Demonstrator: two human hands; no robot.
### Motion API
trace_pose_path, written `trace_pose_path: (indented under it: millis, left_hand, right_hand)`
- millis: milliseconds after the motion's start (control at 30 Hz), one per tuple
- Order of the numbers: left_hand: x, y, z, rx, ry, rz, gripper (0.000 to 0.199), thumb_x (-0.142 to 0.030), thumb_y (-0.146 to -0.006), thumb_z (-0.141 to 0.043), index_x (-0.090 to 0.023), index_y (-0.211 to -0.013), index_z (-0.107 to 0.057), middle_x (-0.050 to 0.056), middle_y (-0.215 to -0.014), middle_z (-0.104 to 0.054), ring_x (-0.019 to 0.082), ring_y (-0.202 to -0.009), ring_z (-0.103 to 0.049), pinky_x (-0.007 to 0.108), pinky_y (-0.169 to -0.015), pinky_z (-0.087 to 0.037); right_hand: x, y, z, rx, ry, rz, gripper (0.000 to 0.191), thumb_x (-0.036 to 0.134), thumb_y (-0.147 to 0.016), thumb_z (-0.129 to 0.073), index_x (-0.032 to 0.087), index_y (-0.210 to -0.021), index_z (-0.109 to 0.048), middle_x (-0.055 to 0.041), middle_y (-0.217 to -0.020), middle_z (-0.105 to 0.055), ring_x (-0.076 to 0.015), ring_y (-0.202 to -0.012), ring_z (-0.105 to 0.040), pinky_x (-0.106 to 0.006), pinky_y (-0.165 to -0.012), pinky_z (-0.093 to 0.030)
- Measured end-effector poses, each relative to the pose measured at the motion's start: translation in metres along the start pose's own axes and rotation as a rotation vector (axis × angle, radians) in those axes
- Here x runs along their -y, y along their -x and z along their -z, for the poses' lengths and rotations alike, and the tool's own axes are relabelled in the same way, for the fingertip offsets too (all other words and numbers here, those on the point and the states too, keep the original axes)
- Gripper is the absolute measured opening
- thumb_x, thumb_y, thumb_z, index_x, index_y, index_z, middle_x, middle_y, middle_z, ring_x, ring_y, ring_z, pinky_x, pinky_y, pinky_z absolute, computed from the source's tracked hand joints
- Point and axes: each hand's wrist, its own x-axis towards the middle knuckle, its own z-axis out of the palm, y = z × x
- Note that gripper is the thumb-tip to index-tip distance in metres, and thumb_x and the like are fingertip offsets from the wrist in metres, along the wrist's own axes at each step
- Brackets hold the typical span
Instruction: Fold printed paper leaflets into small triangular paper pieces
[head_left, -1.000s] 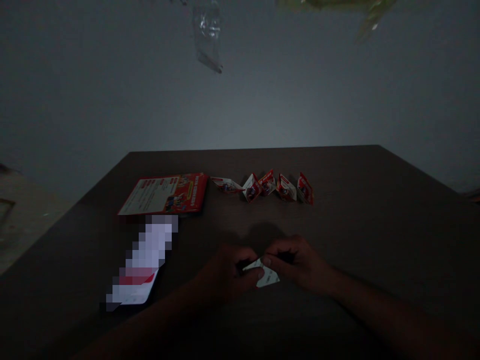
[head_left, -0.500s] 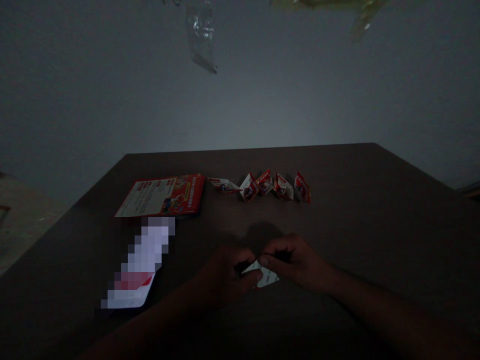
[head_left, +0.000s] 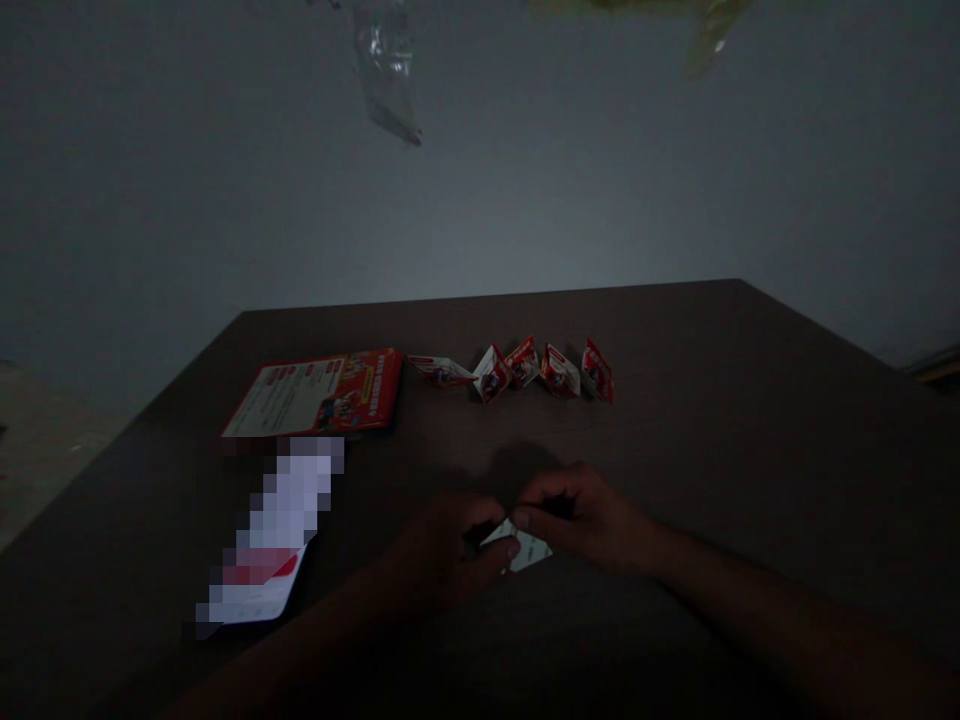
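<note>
Phone (head_left: 277, 545): on table (head_left: 697, 430)
Flat pack (head_left: 300, 395): just behind phone
Folded packets (head_left: 523, 364): behind-right of phone
Paper (head_left: 531, 552): right of phone

Tabletop (head_left: 757, 430) open right of right hand (head_left: 589, 520); folded packets (head_left: 491, 375) obstruct ahead, phone (head_left: 259, 600) and red pack (head_left: 300, 395) leftward.

Pinched between the left hand (head_left: 465, 550) and right hand (head_left: 596, 520): a whitish flat paper piece (head_left: 532, 552) with dark printed marks. Beyond the hands, a row of small folded packets (head_left: 523, 363), red and cream with multicoloured print. Farther left, a flat rectangular package (head_left: 289, 397), red with a cream lettered panel and yellow patch. Left of the hands, a slab-shaped phone (head_left: 289, 512), pale lilac, red-banded. Worktop (head_left: 675, 430): dark brown.
</note>
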Motion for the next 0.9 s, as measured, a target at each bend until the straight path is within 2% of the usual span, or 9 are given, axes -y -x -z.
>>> trace_pose_path:
  millis: [167, 400, 567, 767, 900]
  left_hand:
    - [0.0023, 0.0009, -0.0006, 0.001, 0.002, -0.036, 0.014, -0.025, -0.08, -0.055, -0.014, -0.072, -0.06, -0.004, -0.061, -0.055, 0.009, -0.054, -0.045, 0.02, -0.051, -0.029]
    - [0.001, -0.0001, 0.0013, -0.009, 0.063, 0.031, 0.016, -0.026, -0.079, -0.055, -0.014, -0.072, -0.063, -0.002, -0.062, -0.058, 0.01, -0.057, -0.05, 0.02, -0.053, -0.032]
    - [-0.0014, -0.0009, 0.0037, -0.072, 0.163, 0.082, 0.022, -0.028, -0.081, -0.054, -0.013, -0.069, -0.063, -0.002, -0.06, -0.058, 0.01, -0.057, -0.05, 0.02, -0.053, -0.033]
    - [0.0066, -0.0018, 0.0019, -0.092, 0.484, 0.104, 0.024, -0.034, -0.085, -0.052, -0.013, -0.081, -0.062, -0.001, -0.067, -0.059, 0.01, -0.058, -0.053, 0.02, -0.054, -0.04]
    - [0.0068, -0.004, 0.0028, -0.104, 0.584, 0.114, 0.023, -0.034, -0.082, -0.056, -0.011, -0.077, -0.062, -0.001, -0.064, -0.058, 0.008, -0.052, -0.051, 0.019, -0.051, -0.039]
  right_hand:
    - [-0.0006, -0.0011, -0.0013, -0.001, -0.007, -0.01, 0.026, 0.034, -0.084, -0.058, 0.011, -0.077, -0.067, 0.0003, -0.063, -0.056, -0.0086, -0.056, -0.047, -0.02, -0.051, -0.037]
    - [0.0027, -0.0002, -0.0014, -0.019, 0.003, -0.016, 0.026, 0.034, -0.084, -0.059, 0.01, -0.075, -0.066, 0.0017, -0.06, -0.054, -0.0075, -0.054, -0.045, -0.019, -0.05, -0.035]
    - [-0.0013, -0.0009, -0.0023, 0.003, -0.096, 0.01, 0.025, 0.035, -0.084, -0.059, 0.012, -0.083, -0.066, -0.0025, -0.071, -0.064, -0.0106, -0.063, -0.055, -0.022, -0.06, -0.043]
    - [-0.0019, -0.0002, -0.0035, -0.02, -0.079, 0.032, 0.026, 0.036, -0.085, -0.058, 0.012, -0.083, -0.066, -0.002, -0.07, -0.062, -0.0104, -0.062, -0.053, -0.021, -0.058, -0.042]
    - [0.0006, -0.0004, -0.0029, -0.052, -0.12, 0.014, 0.027, 0.037, -0.084, -0.058, 0.012, -0.08, -0.065, -0.0013, -0.067, -0.062, -0.01, -0.06, -0.053, -0.022, -0.057, -0.042]
